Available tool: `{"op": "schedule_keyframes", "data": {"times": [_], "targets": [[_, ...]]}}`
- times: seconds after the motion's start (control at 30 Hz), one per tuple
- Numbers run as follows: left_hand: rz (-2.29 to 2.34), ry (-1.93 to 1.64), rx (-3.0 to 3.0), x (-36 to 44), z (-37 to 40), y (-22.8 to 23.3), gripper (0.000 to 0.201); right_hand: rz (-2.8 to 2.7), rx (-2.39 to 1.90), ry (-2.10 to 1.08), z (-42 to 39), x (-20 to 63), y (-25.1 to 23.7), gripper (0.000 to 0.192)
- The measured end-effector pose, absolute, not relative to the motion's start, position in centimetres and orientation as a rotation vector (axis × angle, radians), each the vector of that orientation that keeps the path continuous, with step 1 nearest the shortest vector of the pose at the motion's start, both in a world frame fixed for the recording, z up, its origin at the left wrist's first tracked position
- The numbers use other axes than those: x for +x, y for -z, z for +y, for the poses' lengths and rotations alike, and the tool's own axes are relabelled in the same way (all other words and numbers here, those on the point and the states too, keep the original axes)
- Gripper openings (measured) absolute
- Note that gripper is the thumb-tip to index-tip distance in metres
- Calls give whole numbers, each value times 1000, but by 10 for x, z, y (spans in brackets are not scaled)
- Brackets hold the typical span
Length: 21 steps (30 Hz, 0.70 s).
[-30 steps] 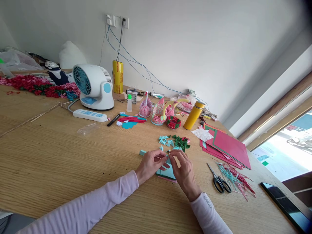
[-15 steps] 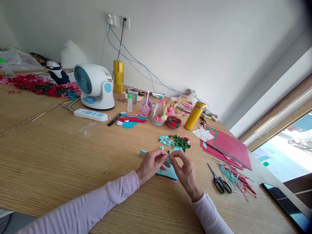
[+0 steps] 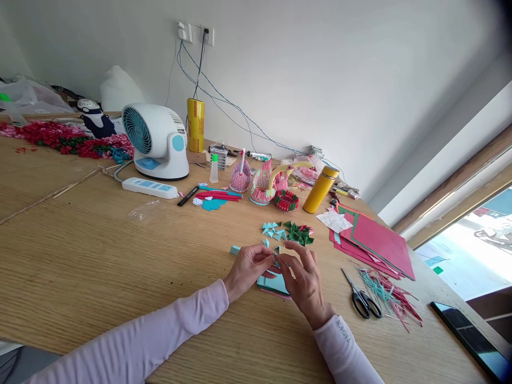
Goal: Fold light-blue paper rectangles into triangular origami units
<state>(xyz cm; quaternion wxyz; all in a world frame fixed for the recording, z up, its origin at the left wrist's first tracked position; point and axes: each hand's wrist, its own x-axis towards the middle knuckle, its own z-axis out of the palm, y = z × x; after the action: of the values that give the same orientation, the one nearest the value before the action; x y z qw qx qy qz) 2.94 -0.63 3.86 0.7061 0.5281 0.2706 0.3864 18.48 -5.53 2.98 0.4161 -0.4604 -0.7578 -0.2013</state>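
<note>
My left hand [image 3: 248, 268] and my right hand [image 3: 304, 277] meet fingertip to fingertip over the table, pinching a small light-blue paper piece [image 3: 277, 261] mostly covered by the fingers. Beneath them lies a stack of light-blue paper slips [image 3: 273, 284], with darker and pink edges showing under it. Just beyond the hands are folded light-blue paper triangles [image 3: 274, 232] and a heap of dark green ones [image 3: 299, 233]. A light-blue paper strip [image 3: 235, 249] rests left of the left hand.
Right of my hands lie black scissors [image 3: 363, 304], thin paper scraps [image 3: 386, 290], coloured sheets [image 3: 380, 240] and a phone [image 3: 470, 336]. Farther back stand a yellow flask [image 3: 320, 190], a folded-paper swan [image 3: 262, 184], a red-green paper ring [image 3: 286, 201] and a fan [image 3: 160, 141].
My right hand's index finger and thumb have shifted lower on the paper piece, and its other fingers have lifted and spread. The left hand stays nearly in place.
</note>
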Motion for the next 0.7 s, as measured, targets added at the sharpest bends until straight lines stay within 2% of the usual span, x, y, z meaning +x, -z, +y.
{"op": "schedule_keyframes", "data": {"times": [0.2, 0.43, 0.53, 0.7], "targets": [[615, -872, 1145, 29, -7, -41, 38, -1985, -1078, 652, -55, 188, -34, 17], [592, -853, 1131, 28, -5, -39, 38, -2024, -1090, 641, -57, 189, -38, 19], [570, -844, 1150, 28, -3, -38, 39, -1987, -1129, 525, -58, 186, -37, 20], [586, -911, 1149, 28, -2, -40, 37, -1748, -1233, 129, -61, 181, -35, 24]]}}
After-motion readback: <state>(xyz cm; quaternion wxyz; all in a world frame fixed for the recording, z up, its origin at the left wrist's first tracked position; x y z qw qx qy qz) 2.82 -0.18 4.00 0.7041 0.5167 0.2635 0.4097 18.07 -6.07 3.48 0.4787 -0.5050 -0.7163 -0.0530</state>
